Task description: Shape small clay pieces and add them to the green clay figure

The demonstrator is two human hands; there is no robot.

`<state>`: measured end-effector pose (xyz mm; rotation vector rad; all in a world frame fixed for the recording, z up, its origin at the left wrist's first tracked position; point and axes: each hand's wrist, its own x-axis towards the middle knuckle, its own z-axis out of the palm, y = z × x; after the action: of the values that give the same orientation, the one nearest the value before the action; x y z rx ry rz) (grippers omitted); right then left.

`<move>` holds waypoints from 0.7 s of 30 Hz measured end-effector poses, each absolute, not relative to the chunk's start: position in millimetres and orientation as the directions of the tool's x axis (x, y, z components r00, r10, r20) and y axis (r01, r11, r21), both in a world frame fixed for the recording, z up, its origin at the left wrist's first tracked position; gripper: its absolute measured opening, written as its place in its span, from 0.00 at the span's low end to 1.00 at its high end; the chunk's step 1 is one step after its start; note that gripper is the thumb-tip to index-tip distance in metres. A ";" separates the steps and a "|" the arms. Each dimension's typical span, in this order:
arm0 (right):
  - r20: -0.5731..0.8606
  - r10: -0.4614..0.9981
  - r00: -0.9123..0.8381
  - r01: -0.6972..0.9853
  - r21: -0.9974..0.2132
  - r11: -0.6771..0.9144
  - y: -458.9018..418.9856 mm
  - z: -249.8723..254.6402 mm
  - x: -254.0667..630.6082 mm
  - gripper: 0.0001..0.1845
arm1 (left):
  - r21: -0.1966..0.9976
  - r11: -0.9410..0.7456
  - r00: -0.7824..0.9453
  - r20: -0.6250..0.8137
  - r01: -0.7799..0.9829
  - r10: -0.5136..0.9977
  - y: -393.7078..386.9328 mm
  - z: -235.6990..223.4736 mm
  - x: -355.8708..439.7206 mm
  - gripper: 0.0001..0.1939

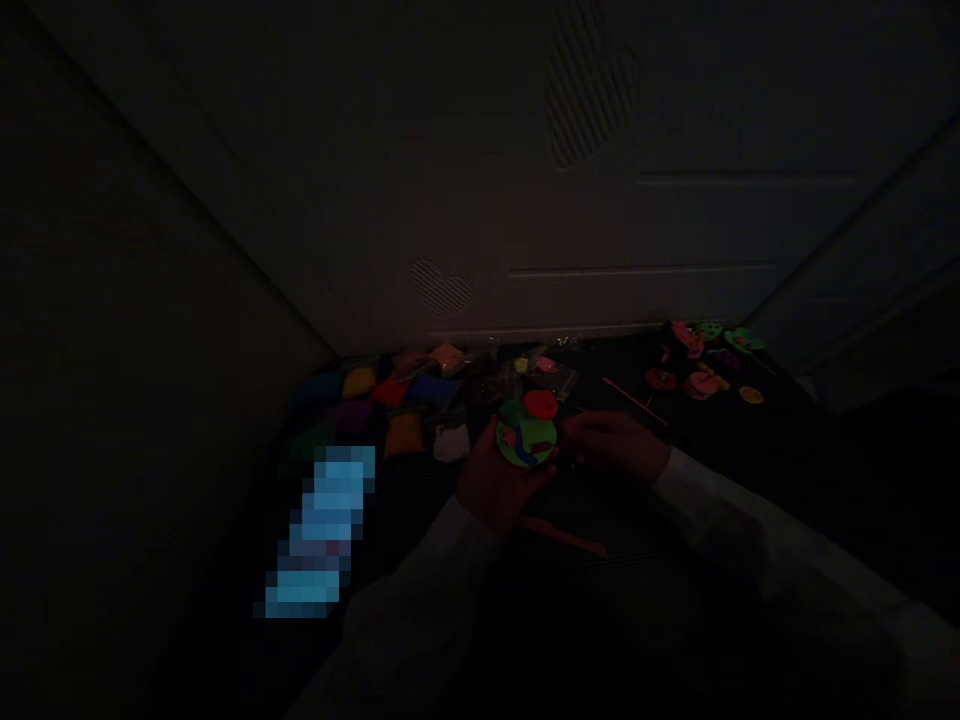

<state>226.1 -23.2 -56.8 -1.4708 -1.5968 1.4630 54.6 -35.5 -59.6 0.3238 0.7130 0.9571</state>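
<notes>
L hand (pixel 491 490) has its grip clamped round the green clay disc (pixel 540 430), held up over the dark table (pixel 412 490), a red clay piece (pixel 541 404) at its far edge; R hand (pixel 611 440) is just beside the disc, fingers bunched, can't tell if its grip has anything; step in hand is prob. detailing the disc; next move calls for steady L hold & light R fingertip work; reddish strip (pixel 566 537) lies nearer the wearer.
</notes>
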 end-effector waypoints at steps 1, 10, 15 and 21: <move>-0.306 0.908 -0.285 0.318 -0.924 -0.211 -22.1 -59.1 224.1 0.21 | 0.536 0.560 0.380 -0.416 -0.632 0.826 -35.2 -59.4 54.5 0.13; -0.425 0.861 -0.280 0.128 -0.905 -0.405 -12.0 -66.9 217.3 0.18 | 0.516 0.618 0.414 -0.463 -0.593 0.784 -33.7 -61.9 51.5 0.16; -0.453 0.847 -0.279 0.153 -0.892 -0.426 -3.1 -68.0 217.8 0.15 | 0.576 0.582 0.299 -0.514 -0.574 0.804 -30.5 -61.3 44.7 0.17; -0.489 0.835 -0.252 0.276 -0.864 -0.422 8.4 -70.4 218.8 0.11 | 0.679 0.529 0.191 -0.510 -0.510 0.839 -24.1 -63.3 35.6 0.21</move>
<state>218.8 8.4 -70.4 -1.5692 -1.3474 1.7174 35.6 -24.1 -63.3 0.3998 0.9826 0.9825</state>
